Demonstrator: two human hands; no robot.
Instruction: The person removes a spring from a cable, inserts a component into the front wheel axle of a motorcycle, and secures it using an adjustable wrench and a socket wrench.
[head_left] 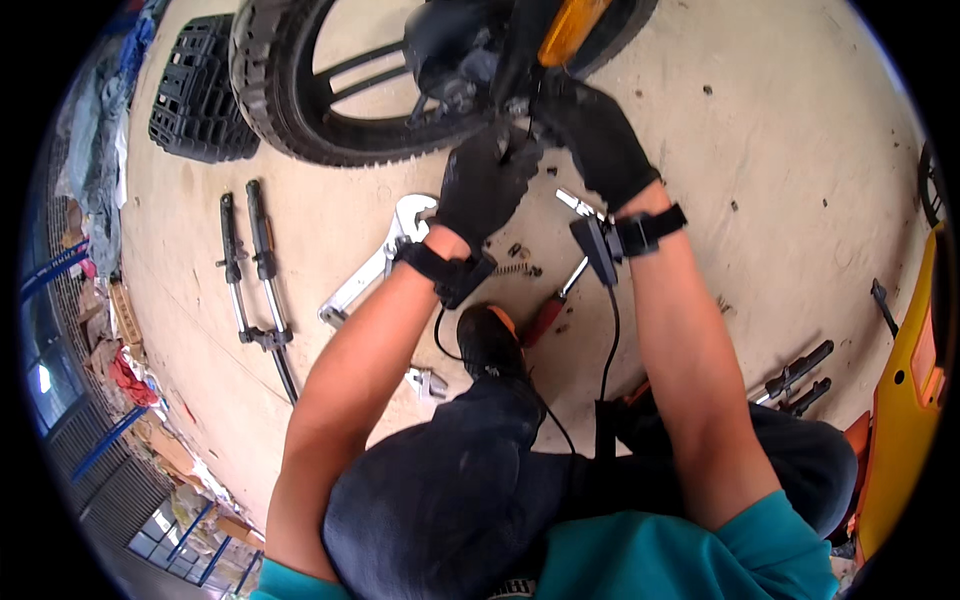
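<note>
Both of my hands wear black gloves and work at the hub of a black motorcycle wheel (290, 120) at the top of the view. My left hand (485, 185) is curled against a dark metal part just under the hub. My right hand (598, 140) grips the dark part beside an orange reflector (570, 28). What each hand clasps is hidden by the gloves. A small black device is strapped to each wrist, with a cable running down.
On the concrete floor lie a large adjustable wrench (375, 265), a red-handled screwdriver (545, 315), small screws and a spring (515, 265), a pair of fork tubes (255, 270), and a black plastic crate (195, 90). A yellow body panel (905, 400) stands at the right.
</note>
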